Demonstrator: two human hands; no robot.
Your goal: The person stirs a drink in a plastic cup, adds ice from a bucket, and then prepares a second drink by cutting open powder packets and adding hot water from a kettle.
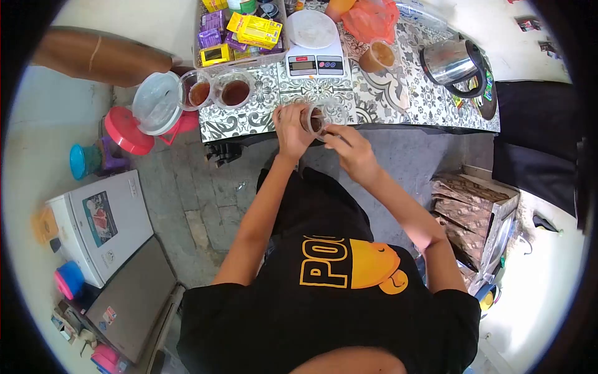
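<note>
My left hand (291, 129) wraps around a small clear plastic cup (315, 118) tilted toward me, with dark contents at its bottom. My right hand (346, 144) meets it from the right, fingertips pinched at the cup's rim; whether they hold anything small I cannot tell. Both hands hover at the near edge of the patterned table (374, 93). Two more clear cups of dark brown liquid (235, 90) (198, 92) stand on the table to the left. A white digital scale (314, 45) sits just beyond my hands.
A tray of colourful packets (240, 31) stands at the back left. A cup of light brown liquid (379, 57), an orange bag (372, 19) and a steel kettle (453, 61) lie to the right. Clear lids (156, 103) and red lid (128, 129) sit left; boxes crowd the floor.
</note>
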